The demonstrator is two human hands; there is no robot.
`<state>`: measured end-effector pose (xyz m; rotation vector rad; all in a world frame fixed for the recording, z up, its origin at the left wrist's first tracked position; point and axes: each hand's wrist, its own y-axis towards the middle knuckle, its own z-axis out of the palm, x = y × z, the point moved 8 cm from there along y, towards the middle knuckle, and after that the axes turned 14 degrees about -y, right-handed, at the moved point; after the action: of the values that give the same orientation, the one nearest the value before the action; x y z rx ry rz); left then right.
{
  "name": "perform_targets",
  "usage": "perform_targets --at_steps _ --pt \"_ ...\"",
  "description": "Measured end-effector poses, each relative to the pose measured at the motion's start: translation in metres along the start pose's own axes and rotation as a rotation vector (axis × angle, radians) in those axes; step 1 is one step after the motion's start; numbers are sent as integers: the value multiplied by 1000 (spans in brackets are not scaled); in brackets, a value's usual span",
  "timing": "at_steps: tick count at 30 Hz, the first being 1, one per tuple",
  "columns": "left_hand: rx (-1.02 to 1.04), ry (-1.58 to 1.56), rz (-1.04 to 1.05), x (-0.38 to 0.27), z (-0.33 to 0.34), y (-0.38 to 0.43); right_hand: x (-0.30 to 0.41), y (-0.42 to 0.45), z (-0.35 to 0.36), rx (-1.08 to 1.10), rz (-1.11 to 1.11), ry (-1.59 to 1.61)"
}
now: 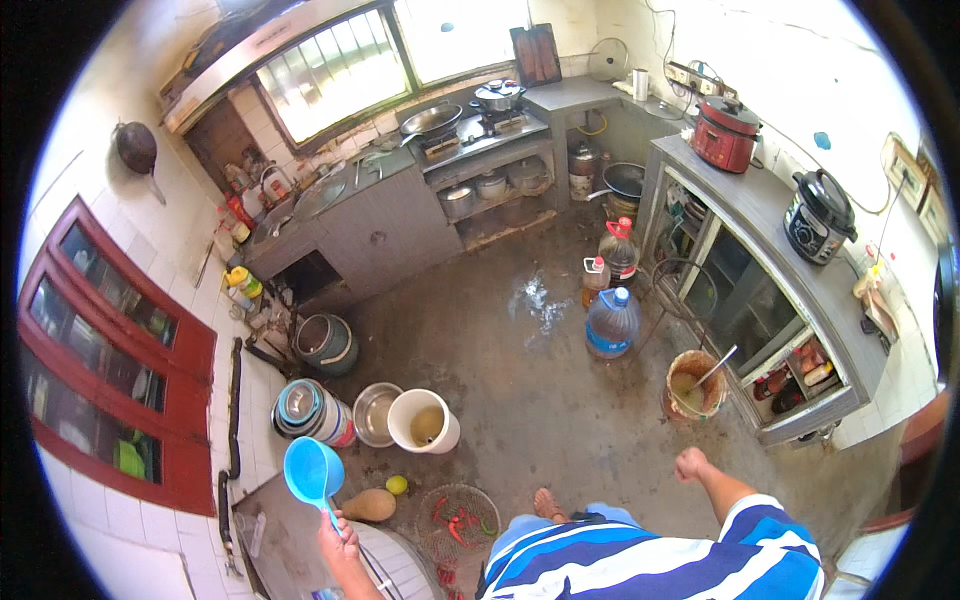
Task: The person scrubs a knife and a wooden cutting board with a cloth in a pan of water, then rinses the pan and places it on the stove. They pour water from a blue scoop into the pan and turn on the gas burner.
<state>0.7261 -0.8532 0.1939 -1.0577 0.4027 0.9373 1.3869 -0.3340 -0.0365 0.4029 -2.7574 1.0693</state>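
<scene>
My left hand (340, 538) grips the handle of a blue plastic water dipper (313, 471), its bowl tilted so that the inside shows. Below the dipper lie a tan gourd (370, 506) and a yellow-green round fruit (397, 485). Beside them a wire-mesh basket (491, 504) holds red and green chili peppers (457, 533). Just beyond stands a white bucket (450, 437) with a brownish content, against a steel basin (367, 412). My right hand (690, 464) hangs with curled fingers and nothing visible in it, nearest to a stained bucket (673, 409) that has a long handle sticking out.
Stacked basins (300, 409) and a dark pail (330, 349) line the left wall. Plastic jugs (613, 330) and a wire stand (664, 300) are on the floor at right, before a low cabinet (757, 292). A stove (480, 131) with pans is at the back.
</scene>
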Motion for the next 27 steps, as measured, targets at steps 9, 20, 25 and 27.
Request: perform_targets --at_steps 9,20,25,27 --pt "84 105 -12 18 235 127 34 5 66 470 447 411" --pt "72 97 -35 55 446 243 148 333 -202 190 92 372" --pt "19 118 -46 58 530 279 258 436 -362 69 106 680" --pt "67 123 -81 79 584 320 228 531 -370 -404 -525 -28"
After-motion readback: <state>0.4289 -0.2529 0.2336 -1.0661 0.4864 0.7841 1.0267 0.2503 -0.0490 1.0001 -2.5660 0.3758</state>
